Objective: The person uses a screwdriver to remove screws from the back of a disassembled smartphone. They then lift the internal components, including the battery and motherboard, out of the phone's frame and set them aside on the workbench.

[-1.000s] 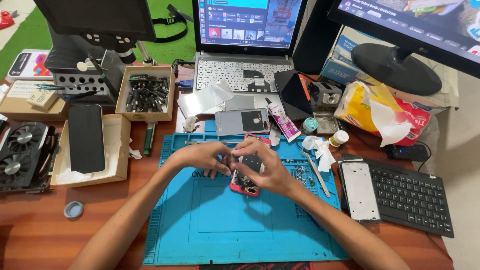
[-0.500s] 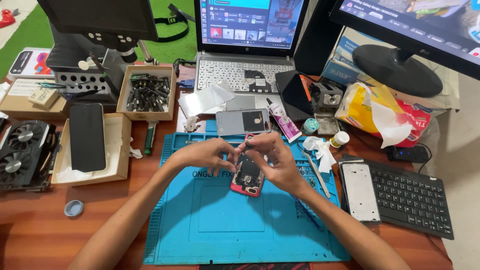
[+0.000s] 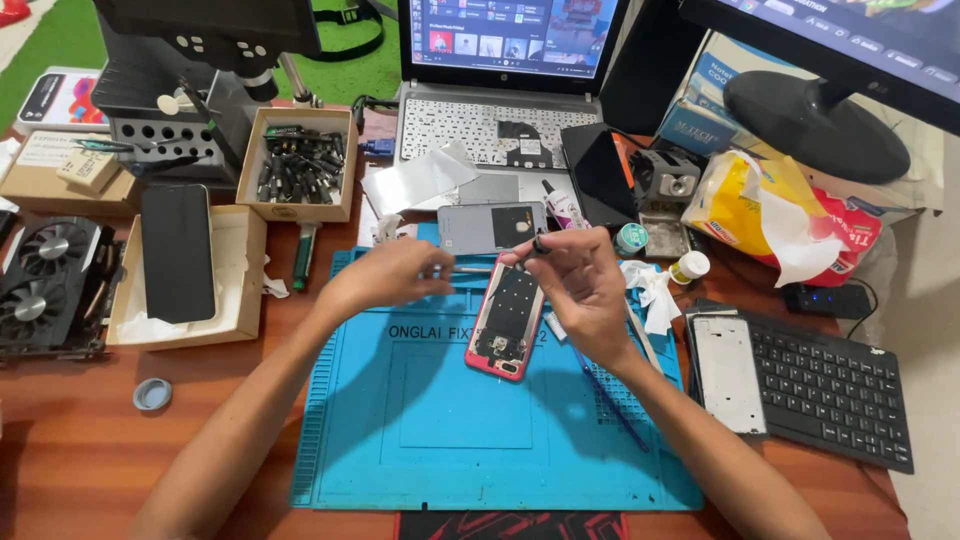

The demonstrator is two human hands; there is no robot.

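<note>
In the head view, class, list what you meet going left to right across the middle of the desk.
Graphics card → black phone → left hand → opened red phone → right hand → silver phone frame → black keyboard.

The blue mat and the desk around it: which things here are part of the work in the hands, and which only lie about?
In the work:
- left hand
- right hand
- thin tool between them
- opened red phone
- blue mat

Lying about:
- black keyboard
- graphics card
- box of bits
- laptop
</note>
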